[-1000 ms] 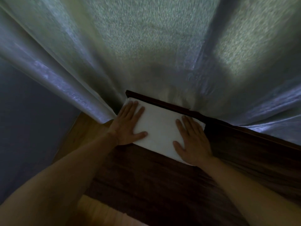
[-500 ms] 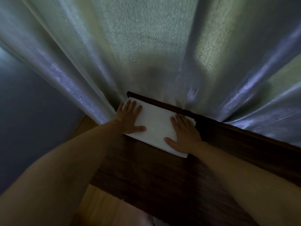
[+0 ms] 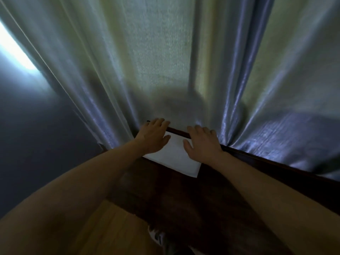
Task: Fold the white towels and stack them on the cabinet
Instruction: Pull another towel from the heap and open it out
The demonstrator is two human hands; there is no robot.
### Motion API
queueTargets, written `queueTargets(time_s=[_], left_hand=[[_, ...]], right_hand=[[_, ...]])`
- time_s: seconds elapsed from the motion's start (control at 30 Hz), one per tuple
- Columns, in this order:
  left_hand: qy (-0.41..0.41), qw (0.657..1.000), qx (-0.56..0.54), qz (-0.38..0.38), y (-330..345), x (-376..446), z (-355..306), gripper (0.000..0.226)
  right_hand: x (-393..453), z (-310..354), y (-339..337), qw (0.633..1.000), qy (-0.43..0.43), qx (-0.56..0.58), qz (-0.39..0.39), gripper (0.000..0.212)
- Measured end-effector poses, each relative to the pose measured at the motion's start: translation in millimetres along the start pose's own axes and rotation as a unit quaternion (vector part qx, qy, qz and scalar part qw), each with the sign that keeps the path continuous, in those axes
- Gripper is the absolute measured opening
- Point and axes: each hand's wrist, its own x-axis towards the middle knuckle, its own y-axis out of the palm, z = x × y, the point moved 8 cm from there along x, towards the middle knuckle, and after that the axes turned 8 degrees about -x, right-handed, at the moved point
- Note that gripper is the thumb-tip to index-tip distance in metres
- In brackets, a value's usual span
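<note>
Pale, shiny pleated curtain [image 3: 165, 61] filled the upper frame and hung down to the back edge of the dark brown wooden cabinet [image 3: 184, 203]. Light wooden floor [image 3: 110, 227] showed past the cabinet's near left corner. Folded white towel [image 3: 174, 155] lay flat on the cabinet top at the back left corner, against the raised back edge. It looked like a smooth, clean rectangle with crisp edges and one sharp free corner pointing toward the near right; number of layers could not be told. Left hand [image 3: 152, 137] rested palm down on the towel's left part, fingers straight, tips reaching the curtain. Right hand [image 3: 200, 144] lay flat on the towel's right part, fingers extended over the back edge. Neither hand grasped anything.
</note>
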Motion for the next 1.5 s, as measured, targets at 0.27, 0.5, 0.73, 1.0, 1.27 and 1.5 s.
queueTargets(time_s=[0.27, 0.5, 0.73, 1.0, 1.27, 1.5], left_hand=[[0.063, 0.992, -0.071, -0.088, -49, -11, -114, 0.048], [0.211, 0.964, -0.109, -0.117, -73, 1, -246, 0.030], [0.320, 0.940, -0.072, -0.093, -68, 16, -388, 0.033], [0.427, 0.896, -0.104, -0.061, -48, 18, -547, 0.031], [0.490, 0.863, -0.120, -0.033, -12, 7, -695, 0.028], [0.529, 0.841, -0.109, 0.021, 41, -23, -802, 0.031]], right_hand=[[-84, -53, -81, 0.995, 0.069, -0.043, -0.055, 0.047], [-163, -139, -123, 0.979, 0.172, -0.090, -0.062, 0.044], [-266, -238, -146, 0.943, 0.307, -0.109, -0.067, 0.041], [-399, -341, -155, 0.896, 0.424, -0.128, -0.040, 0.037], [-518, -436, -157, 0.852, 0.504, -0.139, -0.005, 0.044], [-599, -511, -145, 0.820, 0.563, -0.104, 0.028, 0.024]])
